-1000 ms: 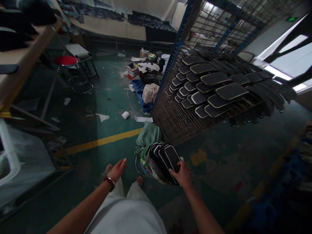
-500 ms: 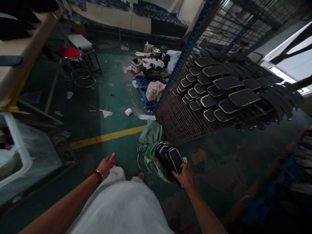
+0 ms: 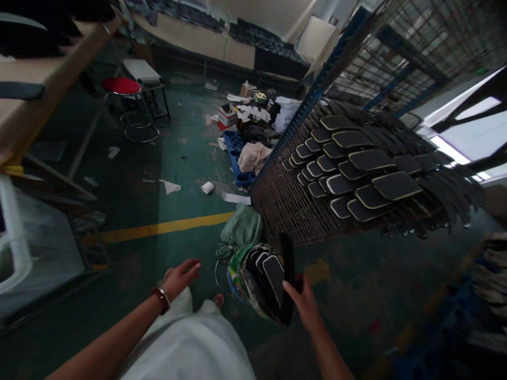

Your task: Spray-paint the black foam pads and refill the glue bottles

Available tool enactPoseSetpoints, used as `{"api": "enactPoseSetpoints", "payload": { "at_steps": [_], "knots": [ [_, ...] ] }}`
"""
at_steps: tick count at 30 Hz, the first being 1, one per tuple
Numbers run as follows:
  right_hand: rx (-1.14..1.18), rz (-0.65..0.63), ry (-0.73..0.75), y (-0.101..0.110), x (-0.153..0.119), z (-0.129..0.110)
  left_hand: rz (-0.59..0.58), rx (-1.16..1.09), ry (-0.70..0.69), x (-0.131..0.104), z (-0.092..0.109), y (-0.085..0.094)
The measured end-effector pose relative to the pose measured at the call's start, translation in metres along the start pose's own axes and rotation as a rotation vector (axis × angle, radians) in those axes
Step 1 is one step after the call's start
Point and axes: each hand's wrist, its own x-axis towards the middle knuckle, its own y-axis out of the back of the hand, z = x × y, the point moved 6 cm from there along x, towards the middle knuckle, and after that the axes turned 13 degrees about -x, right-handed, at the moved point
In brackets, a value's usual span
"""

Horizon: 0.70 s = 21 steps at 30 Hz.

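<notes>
My right hand (image 3: 303, 298) grips a flat black piece (image 3: 287, 258), thumb on its near side and fingers behind. The piece stands edge-on at the right rim of a bag (image 3: 237, 264) with a green, printed side. Inside the bag lie several similar black pieces (image 3: 273, 272) with rounded ends and pale edges. My left hand (image 3: 182, 277), a red bracelet at its wrist, hovers over my left knee with fingers stretched out and nothing in them. A tied green sack (image 3: 241, 227) rests just beyond the bag.
A wire rack (image 3: 277, 208) stands right, with many black rounded pieces (image 3: 372, 161) jutting from it. A blue pallet (image 3: 233, 150) with piled goods lies ahead. A red stool (image 3: 121, 86), a wooden table (image 3: 59, 68) and a white-framed bin (image 3: 47, 253) are left. Paper scraps litter the floor.
My right hand has drawn one black piece up and turned it edge-on beside the others. My left hand has shifted slightly right, and the view has tilted a little.
</notes>
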Motion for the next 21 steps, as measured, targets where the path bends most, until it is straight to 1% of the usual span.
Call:
{"api": "enactPoseSetpoints", "payload": {
  "at_steps": [1, 2, 3, 4, 5, 6, 7, 8, 9, 10, 12, 13, 15, 16, 18, 20, 21],
  "knots": [
    [0.016, -0.043, 0.037, -0.012, 0.002, -0.027, -0.07, -0.037, -0.019, -0.008, 0.014, -0.014],
    [0.03, -0.1, 0.082, -0.029, 0.003, -0.056, -0.13, -0.085, -0.053, -0.018, 0.028, -0.026],
    [0.042, -0.155, 0.134, -0.05, 0.004, -0.086, -0.171, -0.133, -0.104, -0.027, 0.044, -0.034],
    [0.05, -0.199, 0.187, -0.074, 0.004, -0.117, -0.18, -0.186, -0.161, -0.036, 0.059, -0.038],
    [0.044, -0.229, 0.239, -0.101, 0.003, -0.148, -0.159, -0.261, -0.226, -0.043, 0.073, -0.037],
    [0.026, -0.238, 0.296, -0.13, 0.001, -0.178, -0.131, -0.348, -0.281, -0.046, 0.084, -0.029],
    [0.0, -0.222, 0.365, -0.159, -0.003, -0.208, -0.114, -0.423, -0.329, -0.048, 0.095, -0.018],
    [-0.03, -0.195, 0.448, -0.188, -0.007, -0.239, -0.081, -0.482, -0.374, -0.046, 0.104, 0.0],
    [-0.062, -0.167, 0.544, -0.217, -0.014, -0.27, 0.012, -0.554, -0.405, -0.044, 0.11, 0.027],
    [-0.095, -0.148, 0.647, -0.245, -0.024, -0.301, 0.114, -0.619, -0.422, -0.041, 0.114, 0.058],
    [-0.148, -0.136, 0.826, -0.298, -0.048, -0.36, 0.333, -0.745, -0.438, -0.043, 0.119, 0.128],
    [-0.17, -0.149, 0.883, -0.322, -0.062, -0.386, 0.423, -0.801, -0.447, -0.047, 0.12, 0.163],
    [-0.18, -0.22, 0.952, -0.365, -0.092, -0.434, 0.554, -0.892, -0.476, -0.061, 0.121, 0.23],
    [-0.167, -0.281, 0.982, -0.384, -0.108, -0.456, 0.614, -0.932, -0.489, -0.07, 0.12, 0.262],
    [-0.124, -0.457, 1.053, -0.42, -0.139, -0.495, 0.727, -0.99, -0.496, -0.09, 0.116, 0.32],
    [-0.065, -0.688, 1.13, -0.45, -0.168, -0.531, 0.831, -1.039, -0.496, -0.114, 0.109, 0.371],
    [-0.027, -0.818, 1.159, -0.463, -0.18, -0.548, 0.87, -1.064, -0.494, -0.126, 0.104, 0.392]
  ]
}}
